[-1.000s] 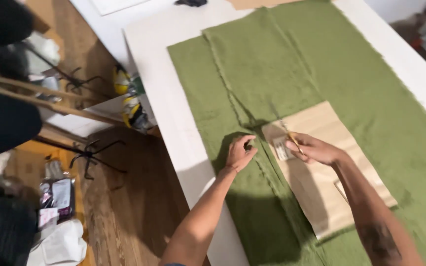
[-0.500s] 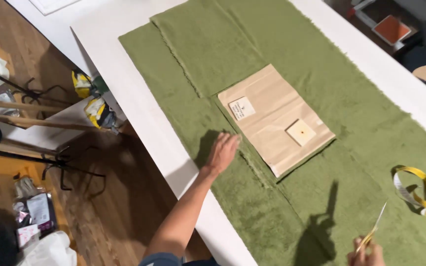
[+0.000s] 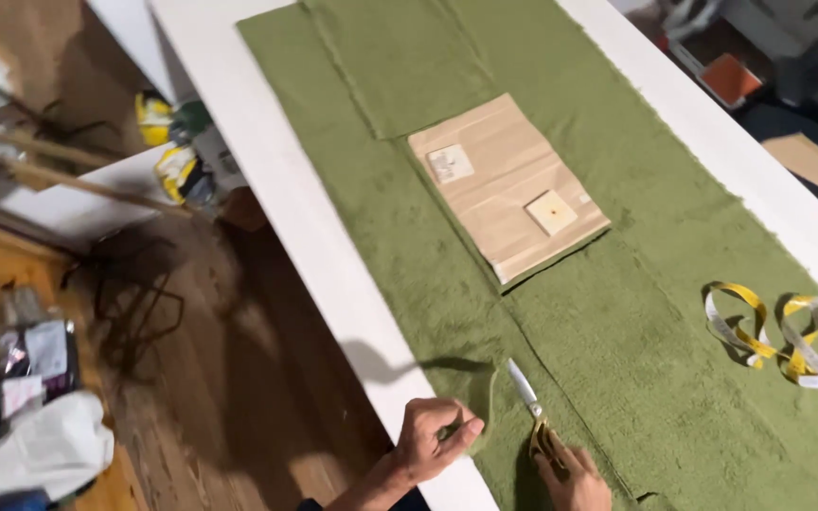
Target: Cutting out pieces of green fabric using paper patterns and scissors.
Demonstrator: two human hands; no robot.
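While the left hand pinches the green cloth at the white desk edge, the right hand has its grip closed on scissors, blades on the cloth; paper bag well apart.

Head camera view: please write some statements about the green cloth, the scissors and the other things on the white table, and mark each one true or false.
1. The right hand holds gold-handled scissors with pale blades over the green towelling cloth. True.
2. The left hand rests on the flat brown paper packet. False: it grips the cloth's near edge, by the rim of the long white table.
3. The yellow and white measuring tape lies looped on the cloth. True.
4. The paper packet lies on the wooden floor. False: it lies on the cloth.
5. The scissors lie beside the measuring tape. False: they are far from it, near the left hand.
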